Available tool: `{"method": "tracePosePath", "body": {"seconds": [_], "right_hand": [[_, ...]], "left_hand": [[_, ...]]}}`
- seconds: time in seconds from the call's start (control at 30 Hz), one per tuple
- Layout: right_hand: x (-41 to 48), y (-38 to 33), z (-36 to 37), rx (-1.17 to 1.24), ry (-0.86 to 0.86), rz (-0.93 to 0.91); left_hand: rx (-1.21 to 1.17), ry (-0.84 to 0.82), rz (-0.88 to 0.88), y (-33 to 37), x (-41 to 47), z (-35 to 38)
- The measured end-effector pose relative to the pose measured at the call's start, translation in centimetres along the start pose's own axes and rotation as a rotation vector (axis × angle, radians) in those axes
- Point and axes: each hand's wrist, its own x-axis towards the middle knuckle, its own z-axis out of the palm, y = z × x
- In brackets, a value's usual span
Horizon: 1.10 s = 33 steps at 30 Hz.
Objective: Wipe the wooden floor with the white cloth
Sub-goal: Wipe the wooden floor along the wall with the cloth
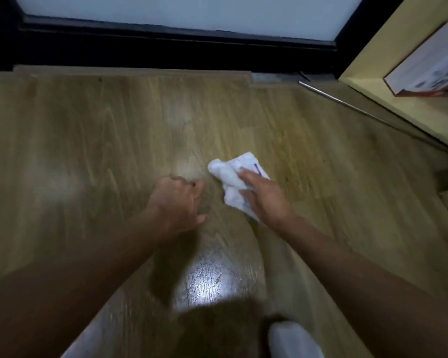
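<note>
The crumpled white cloth (231,180) lies on the wooden floor (109,140) a little right of centre. My right hand (265,196) lies on top of the cloth, fingers stretched out over it and pressing it to the boards. My left hand (179,202) rests on the bare floor just left of the cloth, fingers curled under into a loose fist with nothing in it. A wet-looking shiny patch (207,280) shows on the floor between my forearms.
A black door frame (166,52) with frosted glass runs along the far edge. A yellow shelf (388,99) at the right carries a white box (429,65). A metal rod (347,104) lies beside the shelf. Something white (292,339) sits at the bottom edge.
</note>
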Motion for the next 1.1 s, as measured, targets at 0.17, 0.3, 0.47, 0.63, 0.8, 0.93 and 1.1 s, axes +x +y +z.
{"method": "tracePosePath", "body": {"seconds": [0.17, 0.3, 0.47, 0.63, 0.8, 0.93, 1.1], "right_hand": [[4.8, 2.2, -3.9, 0.040, 0.137, 0.265], [-2.2, 1.2, -1.3, -0.028, 0.147, -0.004], [-4.7, 5.5, -2.1, 0.000, 0.014, -0.208], [3.5, 10.8, -6.1, -0.085, 0.109, 0.103], [0.3, 7.4, -3.1, 0.083, 0.180, 0.159], [-5.0, 8.5, -3.1, 0.033, 0.056, -0.132], [3.5, 14.5, -7.6, 0.022, 0.150, 0.235]], "left_hand": [[0.089, -0.140, -0.040, 0.9, 0.6, 0.1], [0.037, -0.026, 0.006, 1.4, 1.0, 0.0], [0.010, -0.006, 0.106, 3.1, 2.6, -0.4], [-0.020, -0.019, 0.115, 4.9, 4.5, -1.8], [-0.076, -0.028, 0.175, 6.4, 5.8, -1.8], [-0.091, 0.006, 0.187, 7.2, 6.6, -2.0], [-0.127, -0.026, 0.227, 8.4, 9.0, -2.5]]}}
